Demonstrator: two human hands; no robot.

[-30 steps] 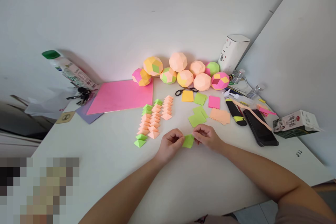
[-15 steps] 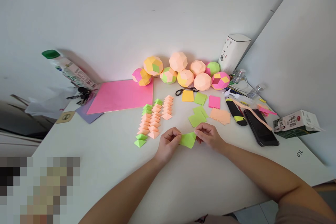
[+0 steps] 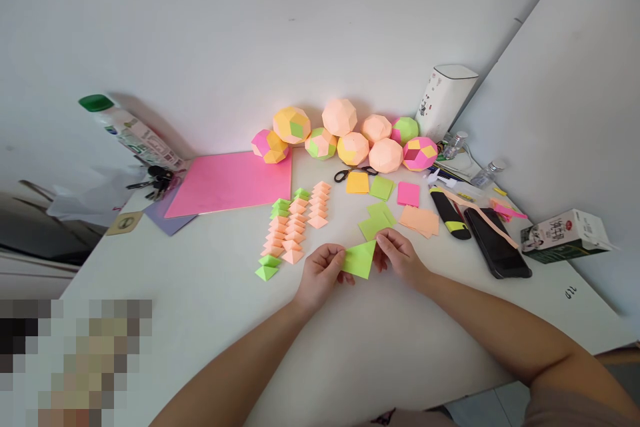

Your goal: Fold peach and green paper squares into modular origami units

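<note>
Between my two hands is a sheet of green paper (image 3: 360,260), held above the white table. My left hand (image 3: 323,273) pinches its left side between thumb and fingers. At its upper right corner, my right hand (image 3: 400,257) grips with thumb and fingertips. Just beyond lie loose green sheets (image 3: 376,220) and peach sheets (image 3: 419,220). To the left, folded peach paper pieces (image 3: 295,233) and folded green pieces (image 3: 267,268) stand in overlapping columns.
Several faceted paper balls (image 3: 353,148) line the wall. Scissors (image 3: 356,173) lie before them, near yellow (image 3: 357,183) and pink paper stacks (image 3: 409,194). On the right are a utility knife (image 3: 450,213), a phone (image 3: 495,247) and a milk carton (image 3: 565,237). A pink board (image 3: 233,183) lies back left.
The green sheet has turned and now shows a flatter, larger face with a pointed upper right corner. My right hand has moved slightly up and to the right.
</note>
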